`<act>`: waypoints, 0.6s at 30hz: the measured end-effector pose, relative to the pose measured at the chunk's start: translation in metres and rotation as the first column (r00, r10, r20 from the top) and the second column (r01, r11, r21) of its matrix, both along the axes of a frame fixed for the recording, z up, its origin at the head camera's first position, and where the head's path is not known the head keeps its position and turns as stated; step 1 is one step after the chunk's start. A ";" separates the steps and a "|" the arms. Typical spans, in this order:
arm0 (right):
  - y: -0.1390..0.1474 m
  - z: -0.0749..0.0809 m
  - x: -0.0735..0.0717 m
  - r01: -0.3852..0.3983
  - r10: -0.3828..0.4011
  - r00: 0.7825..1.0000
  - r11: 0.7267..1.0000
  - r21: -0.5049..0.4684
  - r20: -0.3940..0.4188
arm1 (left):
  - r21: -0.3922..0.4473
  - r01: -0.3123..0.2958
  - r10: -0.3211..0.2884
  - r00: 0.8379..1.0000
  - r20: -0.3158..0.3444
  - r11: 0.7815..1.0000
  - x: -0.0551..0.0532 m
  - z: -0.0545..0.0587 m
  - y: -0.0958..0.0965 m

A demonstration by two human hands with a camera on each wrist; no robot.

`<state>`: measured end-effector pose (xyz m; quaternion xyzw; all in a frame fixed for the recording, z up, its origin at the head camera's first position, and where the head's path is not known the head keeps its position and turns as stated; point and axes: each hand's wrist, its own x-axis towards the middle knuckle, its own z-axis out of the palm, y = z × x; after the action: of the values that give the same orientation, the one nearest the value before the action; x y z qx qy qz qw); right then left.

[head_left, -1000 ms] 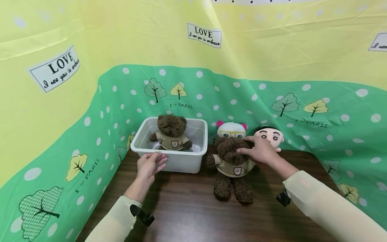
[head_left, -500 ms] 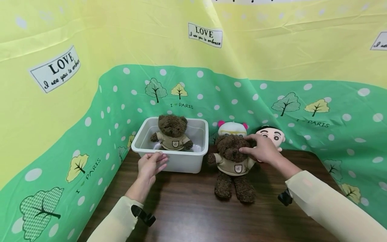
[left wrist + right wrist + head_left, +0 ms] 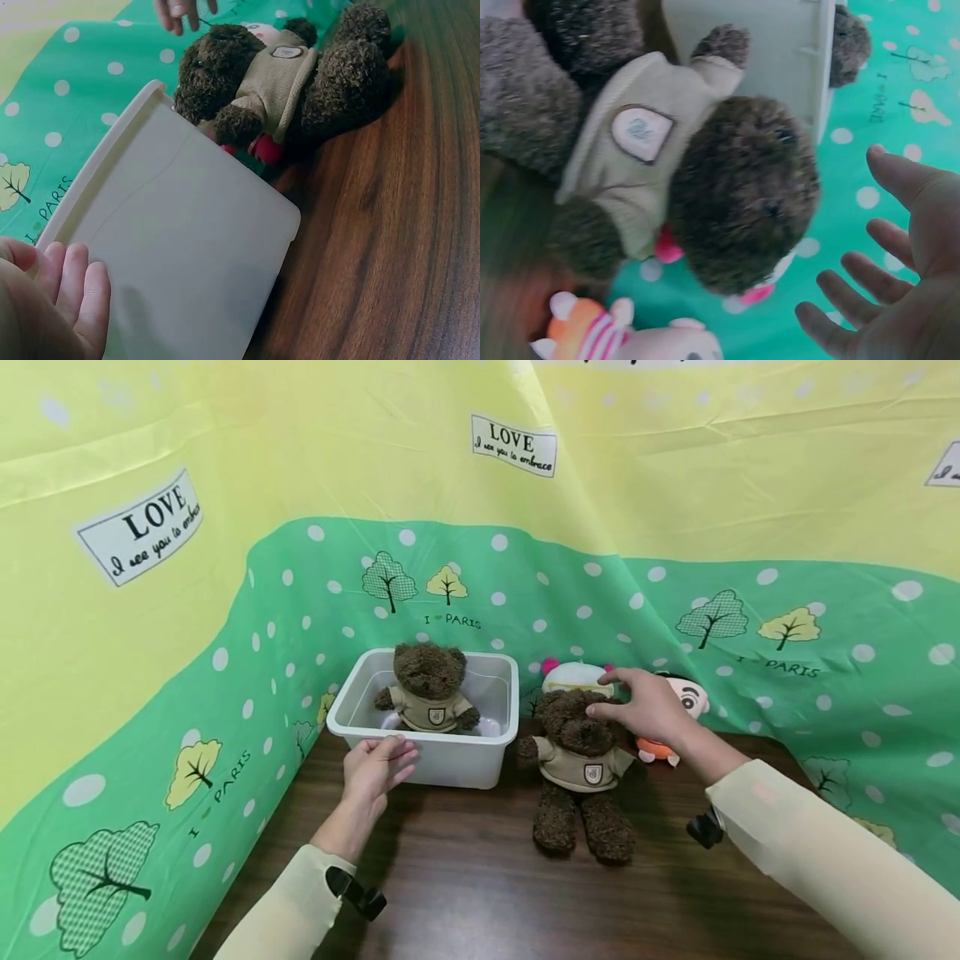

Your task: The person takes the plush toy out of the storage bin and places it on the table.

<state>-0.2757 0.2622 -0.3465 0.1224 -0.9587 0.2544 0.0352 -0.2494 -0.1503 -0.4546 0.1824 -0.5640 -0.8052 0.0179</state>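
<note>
A brown teddy bear (image 3: 577, 768) in a beige sweater with a badge sits upright on the table, right of a white plastic tub (image 3: 453, 764). My right hand (image 3: 654, 703) hovers just behind its head with fingers spread; the right wrist view shows a gap between that hand and the bear (image 3: 742, 195). At the tub's front rim, my left hand (image 3: 372, 772) has its thumb on the rim and its fingers against the outer wall, holding it. Inside the tub sits a matching teddy bear (image 3: 427, 672), its legs hidden by the wall.
A white plush with pink ears (image 3: 576, 673) stands behind the right-hand bear, mostly hidden. Beside it, a doll with black hair and an orange outfit (image 3: 692, 695) is partly covered by my right hand. Printed green and yellow cloth (image 3: 585, 585) rises behind the dark wooden table (image 3: 480, 877).
My right hand has come off the bear's head and lifted slightly, its fingers opening. The bear stays seated in place. My left hand has stayed at the tub's rim.
</note>
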 end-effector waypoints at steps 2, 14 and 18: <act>-0.008 0.007 -0.004 -0.008 0.008 1.000 1.000 -0.007 0.006 | 0.001 0.001 -0.001 1.000 0.004 1.000 0.000 -0.001 0.000; -0.084 0.025 -0.050 -0.097 0.093 0.995 0.991 -0.091 -0.048 | 0.002 -0.005 0.005 1.000 0.002 1.000 -0.004 -0.002 -0.002; -0.113 0.028 -0.067 -0.110 0.108 0.994 0.988 -0.109 -0.018 | 0.012 -0.011 0.011 1.000 0.005 1.000 -0.005 -0.003 -0.001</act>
<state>-0.3423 0.1493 -0.3182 0.1740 -0.9349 0.3074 0.0334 -0.2541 -0.1509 -0.4571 0.1876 -0.5580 -0.8081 0.0199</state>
